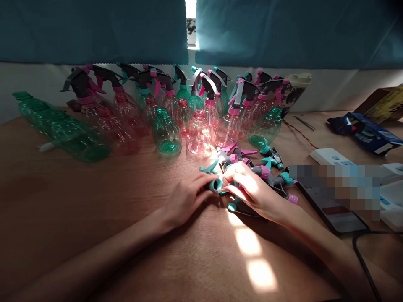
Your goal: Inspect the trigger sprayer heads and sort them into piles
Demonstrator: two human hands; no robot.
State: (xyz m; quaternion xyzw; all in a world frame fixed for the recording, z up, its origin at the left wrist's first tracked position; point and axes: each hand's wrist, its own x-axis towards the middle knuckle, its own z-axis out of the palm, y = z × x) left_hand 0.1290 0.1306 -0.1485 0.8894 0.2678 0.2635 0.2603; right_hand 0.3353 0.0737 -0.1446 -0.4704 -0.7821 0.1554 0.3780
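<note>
My left hand (185,199) and my right hand (250,191) meet at the middle of the wooden table (94,218). Both close on a teal spray trigger head (214,180), the left gripping its round collar, the right pinching its other end. Right behind and under my right hand lies a pile of loose trigger heads (267,167) in grey, teal and pink. Beyond them stand an open pink bottle (198,134) and an open green bottle (166,134) without heads.
Several pink and green spray bottles (189,96) with heads crowd the table's back by the wall. Green bottles (63,130) lie stacked at the left. A phone (333,209), a cable (365,264), white boxes (330,156) and blue packets (365,132) sit right.
</note>
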